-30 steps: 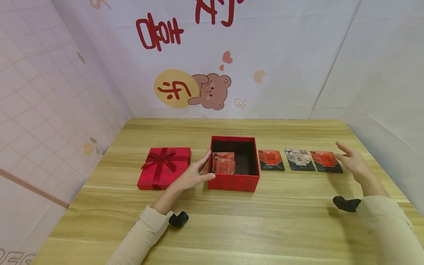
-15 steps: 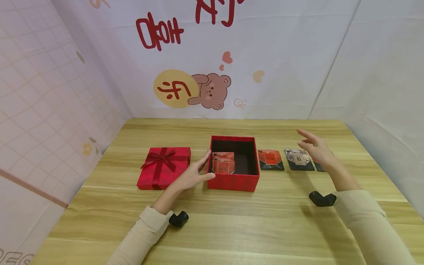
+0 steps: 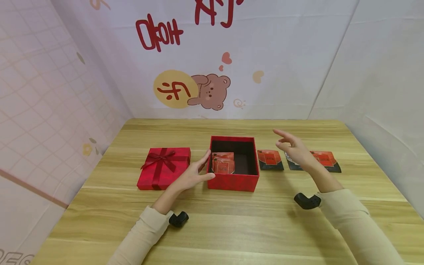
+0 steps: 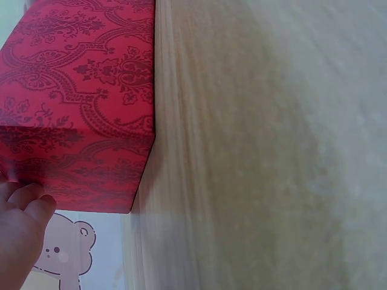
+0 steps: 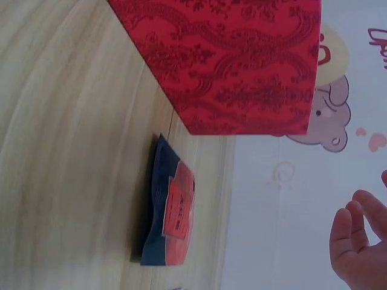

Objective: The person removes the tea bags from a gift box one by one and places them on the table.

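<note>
A red patterned gift box stands without its lid on the wooden table, with two red sachets on the left of its dark inside. My left hand rests against the box's left side, fingers along the wall and thumb by the front corner. In the left wrist view its fingertips touch the patterned wall. My right hand is raised over the sachet row, fingers loosely extended and holding nothing. Beneath it a pale-patterned sachet is partly hidden. A red-and-black sachet lies just right of the box.
Left of the box lies its red lid with a dark ribbon bow. Another red-and-black sachet is at the right end of the row. Behind the table rises a white printed cloth. Each wrist carries a black device.
My right hand has moved left from beside the far right sachet to above the middle of the row, still empty. The left hand and the box have stayed in place.
</note>
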`<action>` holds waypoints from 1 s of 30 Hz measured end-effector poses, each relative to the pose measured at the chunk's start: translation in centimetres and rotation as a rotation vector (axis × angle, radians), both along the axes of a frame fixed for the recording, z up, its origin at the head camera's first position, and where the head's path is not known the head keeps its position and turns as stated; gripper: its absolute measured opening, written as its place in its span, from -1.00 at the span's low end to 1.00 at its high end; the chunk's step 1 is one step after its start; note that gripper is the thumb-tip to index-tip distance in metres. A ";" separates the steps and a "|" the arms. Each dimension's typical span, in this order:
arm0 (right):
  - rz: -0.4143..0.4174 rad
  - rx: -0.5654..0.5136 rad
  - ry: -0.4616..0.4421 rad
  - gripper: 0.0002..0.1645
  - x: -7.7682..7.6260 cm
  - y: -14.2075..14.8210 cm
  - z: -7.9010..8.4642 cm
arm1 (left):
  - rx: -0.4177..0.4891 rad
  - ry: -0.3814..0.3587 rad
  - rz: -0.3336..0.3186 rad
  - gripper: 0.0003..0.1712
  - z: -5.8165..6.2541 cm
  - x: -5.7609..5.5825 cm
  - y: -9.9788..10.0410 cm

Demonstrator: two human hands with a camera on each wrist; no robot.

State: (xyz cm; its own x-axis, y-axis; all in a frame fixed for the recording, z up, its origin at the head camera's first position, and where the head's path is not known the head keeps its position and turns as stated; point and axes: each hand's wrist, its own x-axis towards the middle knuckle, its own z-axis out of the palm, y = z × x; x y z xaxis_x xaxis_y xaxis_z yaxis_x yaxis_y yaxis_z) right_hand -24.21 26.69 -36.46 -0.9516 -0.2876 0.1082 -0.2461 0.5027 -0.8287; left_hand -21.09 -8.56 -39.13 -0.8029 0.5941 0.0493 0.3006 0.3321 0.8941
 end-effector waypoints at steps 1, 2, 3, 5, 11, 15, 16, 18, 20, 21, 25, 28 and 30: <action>0.005 0.001 -0.003 -0.38 0.0 -0.3 0.0 | 0.003 -0.001 -0.001 -0.11 -0.1 0.0 0.0; 0.009 0.003 -0.005 -0.38 0.0 -0.5 0.0 | 0.005 -0.002 -0.001 -0.11 -0.1 0.0 0.0; 0.016 0.002 -0.009 -0.39 0.1 -0.8 0.1 | 0.007 -0.001 -0.002 -0.11 -0.2 0.0 -0.1; 0.030 -0.004 -0.015 -0.38 0.2 -1.2 0.1 | 0.008 0.000 -0.001 -0.10 -0.2 0.0 -0.1; 0.069 -0.016 -0.014 -0.38 0.4 -2.6 -0.1 | 0.006 0.005 -0.002 -0.11 -0.2 0.0 -0.2; 0.086 -0.024 -0.014 -0.38 0.5 -3.5 -0.1 | 0.004 0.011 -0.005 -0.11 -0.1 0.0 -0.1; 0.092 -0.029 -0.011 -0.38 0.5 -3.8 -0.1 | 0.003 0.011 -0.006 -0.11 -0.1 0.0 -0.1; 0.105 -0.042 -0.011 -0.39 0.4 -4.2 -0.2 | 0.003 0.011 -0.005 -0.11 0.0 0.0 -0.1; 0.123 -0.051 -0.005 -0.40 0.4 -4.7 -0.2 | 0.006 0.007 -0.005 -0.11 0.0 0.0 -0.1; 0.129 -0.051 -0.005 -0.41 0.4 -4.9 -0.2 | 0.007 0.005 -0.004 -0.11 -0.1 0.0 -0.1; 0.144 -0.054 -0.010 -0.42 0.4 -5.7 -0.2 | 0.012 0.005 -0.007 -0.11 -0.2 -0.1 -0.1; 0.149 -0.046 -0.016 -0.43 0.4 -6.3 -0.1 | 0.017 0.006 -0.008 -0.11 -0.3 -0.2 -0.1; 0.161 -0.039 -0.012 -0.43 0.3 -6.8 -0.2 | 0.019 0.003 -0.007 -0.11 -0.3 -0.2 -0.1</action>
